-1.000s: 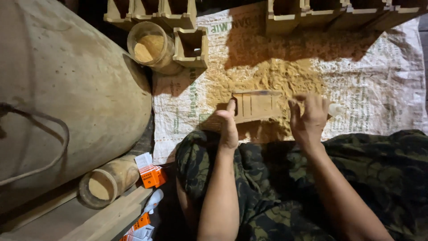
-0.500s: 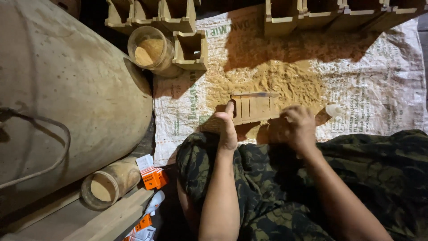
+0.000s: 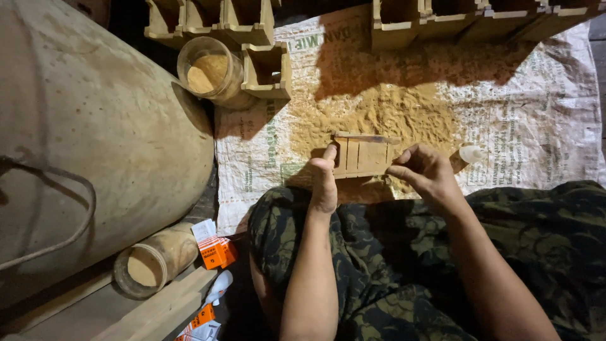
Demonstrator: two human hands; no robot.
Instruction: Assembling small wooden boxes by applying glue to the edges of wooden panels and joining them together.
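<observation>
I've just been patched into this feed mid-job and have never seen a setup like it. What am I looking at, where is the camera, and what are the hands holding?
There is no machine here: a person works with bare hands. The single camera sits on that person's head and looks down over their lap in camouflage trousers.

The left hand and right hand hold a small slatted wooden piece between them, one at each end. Under it lies a white woven sack spread flat, with a heap of sawdust on it. Along the far edge stand wooden compartment boxes. A clear jar of sawdust stands at upper left, beside a big rounded drum. A second jar lies lower left.
</observation>
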